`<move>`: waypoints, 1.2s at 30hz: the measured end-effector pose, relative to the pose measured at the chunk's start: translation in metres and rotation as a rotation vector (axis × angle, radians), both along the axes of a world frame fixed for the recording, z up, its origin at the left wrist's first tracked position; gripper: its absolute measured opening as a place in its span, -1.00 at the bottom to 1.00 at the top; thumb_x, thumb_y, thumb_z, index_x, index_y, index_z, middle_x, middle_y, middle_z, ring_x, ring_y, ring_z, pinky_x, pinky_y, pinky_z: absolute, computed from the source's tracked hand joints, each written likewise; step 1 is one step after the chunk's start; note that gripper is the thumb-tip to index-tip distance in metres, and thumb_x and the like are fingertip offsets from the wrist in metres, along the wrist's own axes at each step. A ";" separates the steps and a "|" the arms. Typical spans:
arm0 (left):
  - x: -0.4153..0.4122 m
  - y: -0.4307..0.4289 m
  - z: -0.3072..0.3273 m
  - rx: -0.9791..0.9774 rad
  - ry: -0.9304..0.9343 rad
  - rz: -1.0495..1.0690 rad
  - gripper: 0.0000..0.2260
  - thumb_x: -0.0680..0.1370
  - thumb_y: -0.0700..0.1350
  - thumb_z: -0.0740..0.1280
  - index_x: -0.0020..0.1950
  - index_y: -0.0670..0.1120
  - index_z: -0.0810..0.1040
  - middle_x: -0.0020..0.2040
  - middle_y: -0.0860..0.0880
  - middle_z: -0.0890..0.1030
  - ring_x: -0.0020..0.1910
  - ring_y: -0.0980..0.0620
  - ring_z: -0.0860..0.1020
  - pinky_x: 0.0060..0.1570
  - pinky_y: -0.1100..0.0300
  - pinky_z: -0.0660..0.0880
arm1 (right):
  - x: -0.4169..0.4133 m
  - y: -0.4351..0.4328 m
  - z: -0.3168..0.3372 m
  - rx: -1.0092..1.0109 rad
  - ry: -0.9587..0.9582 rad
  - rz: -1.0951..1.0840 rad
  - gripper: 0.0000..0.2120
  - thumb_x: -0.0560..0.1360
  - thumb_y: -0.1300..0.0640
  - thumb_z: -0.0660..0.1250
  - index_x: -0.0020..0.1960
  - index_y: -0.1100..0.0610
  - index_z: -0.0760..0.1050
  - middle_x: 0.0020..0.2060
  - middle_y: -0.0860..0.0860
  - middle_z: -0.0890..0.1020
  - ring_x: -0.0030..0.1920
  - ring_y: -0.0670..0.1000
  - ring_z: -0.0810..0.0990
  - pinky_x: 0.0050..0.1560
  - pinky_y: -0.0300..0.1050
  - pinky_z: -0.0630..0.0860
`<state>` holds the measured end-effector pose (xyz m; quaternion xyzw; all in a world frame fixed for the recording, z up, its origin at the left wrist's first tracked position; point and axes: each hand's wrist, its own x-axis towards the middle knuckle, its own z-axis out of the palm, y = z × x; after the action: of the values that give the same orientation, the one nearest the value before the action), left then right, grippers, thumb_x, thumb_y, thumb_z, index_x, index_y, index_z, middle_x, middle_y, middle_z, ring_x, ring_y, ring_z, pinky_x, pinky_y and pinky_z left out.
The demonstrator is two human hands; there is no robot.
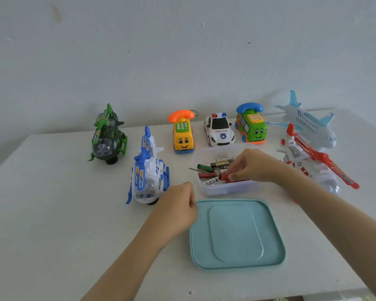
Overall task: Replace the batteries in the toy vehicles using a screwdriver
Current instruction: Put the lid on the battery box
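Note:
A clear plastic box (pixel 206 190) in the middle of the table holds several batteries (pixel 223 161) and a green screwdriver (pixel 204 168). My right hand (pixel 254 165) reaches into the box, its fingers closed on a red-handled screwdriver (pixel 224 177). My left hand (pixel 178 206) rests on the table beside the box's near left corner, fingers curled and pinched together; whether they touch the teal lid's corner I cannot tell. The teal lid (pixel 237 233) lies flat in front of the box. A blue-and-white toy helicopter (pixel 149 170) stands just left of my left hand.
A green helicopter (pixel 109 135) is at the far left. A yellow phone car (pixel 182 133), a white police car (pixel 218 130) and a green phone bus (pixel 251 124) line the back. A light-blue plane (pixel 308 124) and a red-and-white helicopter (pixel 310 161) sit right.

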<state>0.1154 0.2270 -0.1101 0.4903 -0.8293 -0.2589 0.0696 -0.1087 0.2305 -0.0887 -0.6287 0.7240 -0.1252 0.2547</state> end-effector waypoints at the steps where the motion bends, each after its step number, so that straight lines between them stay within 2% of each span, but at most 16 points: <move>1: 0.001 0.001 0.005 0.054 0.057 0.024 -0.88 0.52 -0.25 0.22 -0.07 -0.04 0.48 -0.24 0.07 0.55 -0.25 0.09 0.53 -0.27 0.18 0.49 | -0.001 -0.002 0.002 0.016 0.010 0.019 -0.89 0.41 0.15 0.47 -0.08 0.00 0.70 -0.21 -0.08 0.69 -0.18 -0.10 0.58 -0.08 -0.29 0.48; 3: 0.002 0.002 0.016 0.142 0.164 0.058 -0.82 0.53 -0.26 0.26 -0.12 0.03 0.51 -0.27 0.09 0.57 -0.28 0.09 0.56 -0.29 0.20 0.54 | -0.003 -0.003 0.006 0.030 0.067 0.044 -0.88 0.40 0.16 0.46 -0.07 0.03 0.70 -0.18 -0.04 0.71 -0.16 -0.05 0.60 -0.02 -0.18 0.50; 5: 0.004 0.003 0.029 0.209 0.290 0.061 -0.76 0.55 -0.27 0.30 -0.17 0.08 0.55 -0.26 0.07 0.62 -0.27 0.09 0.60 -0.20 0.16 0.61 | -0.007 -0.004 0.009 0.036 0.172 0.058 -0.86 0.42 0.15 0.44 -0.03 0.04 0.69 -0.14 -0.03 0.70 -0.16 -0.06 0.58 -0.07 -0.21 0.46; 7: 0.005 0.006 0.043 0.241 0.412 0.057 -0.74 0.56 -0.30 0.32 -0.17 0.06 0.59 -0.22 0.02 0.66 -0.27 0.13 0.61 -0.25 0.26 0.59 | -0.012 -0.003 0.010 0.050 0.239 0.068 -0.85 0.44 0.14 0.42 -0.01 0.03 0.68 -0.12 -0.05 0.70 -0.16 -0.08 0.56 -0.09 -0.24 0.40; 10: 0.007 0.008 0.065 0.214 0.622 0.093 -0.72 0.54 -0.33 0.34 -0.19 0.04 0.62 -0.27 0.05 0.68 -0.33 0.19 0.60 -0.36 0.34 0.52 | -0.017 0.002 0.013 -0.033 0.208 0.006 -0.81 0.50 0.04 0.35 -0.07 0.11 0.68 -0.17 0.02 0.70 -0.20 -0.02 0.58 -0.10 -0.16 0.50; 12: 0.010 0.007 0.077 0.128 0.735 0.112 -0.72 0.53 -0.34 0.35 -0.17 0.05 0.64 -0.27 0.06 0.69 -0.30 0.16 0.62 -0.34 0.33 0.53 | -0.017 0.005 0.022 -0.167 0.159 -0.129 -0.60 0.56 -0.10 0.23 -0.12 0.21 0.64 -0.25 0.13 0.66 -0.31 0.03 0.54 -0.13 -0.08 0.51; 13: 0.010 0.005 0.081 0.046 0.758 0.111 -0.72 0.52 -0.33 0.36 -0.16 0.07 0.65 -0.23 0.05 0.70 -0.23 0.10 0.64 -0.23 0.29 0.57 | -0.017 0.008 0.029 -0.208 0.121 -0.202 -0.52 0.59 -0.16 0.14 -0.12 0.21 0.63 -0.28 0.11 0.64 -0.33 0.01 0.52 -0.12 -0.07 0.51; 15: 0.010 0.003 0.089 -0.142 0.782 0.111 -0.71 0.51 -0.31 0.37 -0.14 0.11 0.64 -0.16 0.11 0.70 -0.13 0.06 0.66 -0.02 0.22 0.57 | -0.015 0.012 0.049 -0.146 0.107 -0.313 -0.39 0.59 -0.26 -0.03 -0.09 0.18 0.60 -0.35 0.03 0.61 -0.33 -0.05 0.49 -0.11 -0.10 0.43; 17: 0.007 0.003 0.096 -0.309 0.824 0.107 -0.68 0.52 -0.33 0.36 -0.14 0.13 0.61 -0.16 0.28 0.67 -0.15 0.22 0.63 -0.04 0.33 0.54 | -0.015 0.018 0.066 0.023 0.044 -0.366 -0.32 0.55 -0.34 -0.15 -0.05 0.15 0.52 -0.55 0.03 0.57 -0.47 -0.02 0.47 -0.28 -0.18 0.45; 20: -0.003 0.002 0.104 -0.621 0.818 0.067 -0.74 0.54 -0.32 0.32 -0.06 0.06 0.62 -0.17 0.29 0.62 -0.16 0.38 0.55 -0.14 0.51 0.42 | -0.016 0.028 0.085 0.234 -0.279 -0.341 -0.37 0.55 -0.36 -0.11 -0.11 0.15 0.44 -0.54 0.15 0.58 -0.66 -0.01 0.36 -0.62 -0.32 0.30; 22: -0.008 -0.002 0.106 -0.831 0.802 0.009 -0.81 0.55 -0.32 0.30 0.03 -0.11 0.64 -0.10 0.14 0.60 -0.12 0.32 0.53 -0.08 0.44 0.43 | -0.021 0.030 0.091 0.239 -0.448 -0.285 -0.44 0.60 -0.22 0.02 -0.16 0.22 0.51 -0.48 0.16 0.58 -0.66 -0.03 0.37 -0.66 -0.33 0.29; 25: -0.016 -0.011 0.102 -1.003 0.770 -0.140 -0.83 0.55 -0.40 0.30 0.07 -0.27 0.63 -0.06 -0.08 0.62 -0.05 0.12 0.54 0.05 0.38 0.44 | -0.028 0.027 0.090 0.063 -0.608 -0.377 -0.71 0.62 0.04 0.17 -0.07 0.23 0.51 -0.44 0.09 0.57 -0.57 -0.06 0.41 -0.58 -0.28 0.41; 28: -0.023 -0.020 0.079 -0.978 0.689 -0.204 -0.81 0.53 -0.43 0.31 0.10 -0.31 0.62 0.02 -0.19 0.63 0.05 0.02 0.55 0.15 0.40 0.40 | -0.035 0.023 0.080 -0.171 -0.486 -0.517 -0.78 0.61 0.14 0.21 -0.02 0.28 0.55 -0.32 0.12 0.58 -0.39 0.01 0.46 -0.22 -0.12 0.52; 31: -0.026 -0.026 0.034 -0.858 0.592 -0.223 -0.80 0.57 -0.33 0.26 0.12 -0.29 0.61 0.06 -0.20 0.62 0.08 -0.08 0.58 0.19 0.20 0.47 | -0.034 0.023 0.060 -0.320 -0.302 -0.587 -0.76 0.62 0.23 0.09 -0.03 0.25 0.51 -0.33 0.13 0.54 -0.36 0.04 0.50 -0.27 -0.10 0.45; 33: -0.028 -0.026 0.001 -0.834 0.505 -0.258 -0.78 0.56 -0.31 0.24 0.13 -0.29 0.61 0.07 -0.20 0.62 0.12 -0.09 0.58 0.26 0.20 0.44 | -0.029 0.022 0.040 -0.387 -0.201 -0.580 -0.73 0.59 0.29 0.04 0.04 0.31 0.51 -0.22 0.21 0.58 -0.21 0.17 0.57 -0.21 -0.04 0.45; 36: -0.027 -0.025 -0.036 -0.821 0.442 -0.283 -0.79 0.51 -0.38 0.30 0.12 -0.30 0.61 0.08 -0.18 0.63 0.15 -0.05 0.56 0.30 0.20 0.41 | -0.024 0.023 0.012 -0.350 -0.064 -0.593 -0.68 0.56 0.35 0.06 0.20 0.29 0.49 -0.04 0.23 0.56 -0.05 0.18 0.48 -0.19 -0.11 0.24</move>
<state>0.0886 0.2024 -0.1465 0.2380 -0.8868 -0.0152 0.3960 -0.1323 0.2534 -0.0770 -0.4207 0.8344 -0.3358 0.1181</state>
